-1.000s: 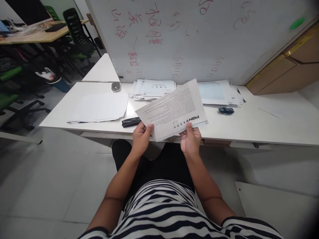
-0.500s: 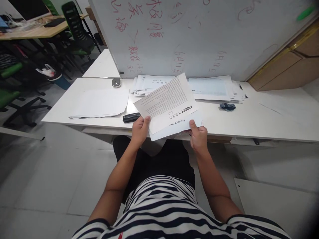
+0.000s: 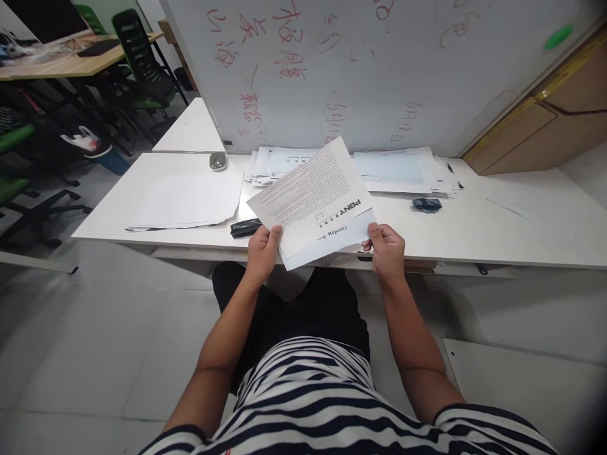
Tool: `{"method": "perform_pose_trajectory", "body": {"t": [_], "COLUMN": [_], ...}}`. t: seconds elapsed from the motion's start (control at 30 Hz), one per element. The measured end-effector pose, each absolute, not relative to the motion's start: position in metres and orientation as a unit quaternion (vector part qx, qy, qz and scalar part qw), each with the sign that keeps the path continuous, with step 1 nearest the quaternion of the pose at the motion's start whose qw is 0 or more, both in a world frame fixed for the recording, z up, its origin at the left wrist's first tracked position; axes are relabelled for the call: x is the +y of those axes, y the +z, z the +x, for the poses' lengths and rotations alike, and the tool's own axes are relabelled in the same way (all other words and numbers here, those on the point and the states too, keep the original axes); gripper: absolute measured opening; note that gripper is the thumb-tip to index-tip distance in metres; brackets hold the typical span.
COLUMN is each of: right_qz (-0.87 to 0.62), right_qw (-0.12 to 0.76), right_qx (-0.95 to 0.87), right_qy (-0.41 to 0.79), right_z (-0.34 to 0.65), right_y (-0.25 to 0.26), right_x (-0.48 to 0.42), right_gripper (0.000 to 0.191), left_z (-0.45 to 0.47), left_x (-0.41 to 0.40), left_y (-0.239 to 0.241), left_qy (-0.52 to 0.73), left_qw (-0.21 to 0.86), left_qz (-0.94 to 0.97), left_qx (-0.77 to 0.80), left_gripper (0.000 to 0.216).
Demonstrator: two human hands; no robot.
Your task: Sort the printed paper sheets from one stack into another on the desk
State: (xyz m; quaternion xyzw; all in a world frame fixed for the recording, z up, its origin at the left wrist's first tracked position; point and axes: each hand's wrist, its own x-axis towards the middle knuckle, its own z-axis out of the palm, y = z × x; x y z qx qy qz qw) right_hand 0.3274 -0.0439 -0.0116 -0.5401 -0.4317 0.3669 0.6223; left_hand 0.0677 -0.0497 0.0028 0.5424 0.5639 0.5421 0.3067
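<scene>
I hold a small sheaf of printed sheets (image 3: 313, 196) over the near edge of a white table (image 3: 497, 234). My left hand (image 3: 262, 248) pinches the top printed page at its lower left corner. My right hand (image 3: 387, 249) grips the right corner of the sheet underneath, which sticks out below the top one and shows the word "Report". A black stapler (image 3: 245, 227) lies on the table just left of my left hand.
A loose pile of blank sheets (image 3: 190, 202) lies at the table's left, two paper stacks (image 3: 403, 172) against the whiteboard (image 3: 355, 69) at the back, a grey mouse (image 3: 217, 162) and a dark binder clip (image 3: 427, 204) nearby. Office chairs (image 3: 142, 57) and desks stand far left.
The sheets have slid apart: the lower page now shows beneath the top one, and my right hand has moved right along with it. The view shifted slightly.
</scene>
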Motion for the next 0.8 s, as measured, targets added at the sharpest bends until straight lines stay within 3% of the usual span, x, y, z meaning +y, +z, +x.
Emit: {"method": "perform_pose_trajectory", "body": {"t": [0.3,0.5,0.8], "right_qz": [-0.547,-0.548,-0.502], "right_qw": [0.616,0.596,0.644], "right_qx": [-0.436,-0.480,-0.426], "right_qy": [0.363,0.338,0.389], "right_z": [0.325,0.330,0.330], "right_y": [-0.014,-0.014,-0.009], "right_x": [-0.043,-0.040,-0.028], "right_gripper": [0.044,0.034,0.039], "left_z": [0.067,0.066,0.069], "left_x": [-0.049,-0.047,-0.049], "left_y": [0.001,-0.001,-0.005], "left_qy": [0.535,0.536,0.519], "left_qw": [0.307,0.304,0.343], "left_qz": [0.546,0.551,0.544], "left_qx": [0.567,0.563,0.563], "left_gripper": [0.042,0.041,0.033]}}
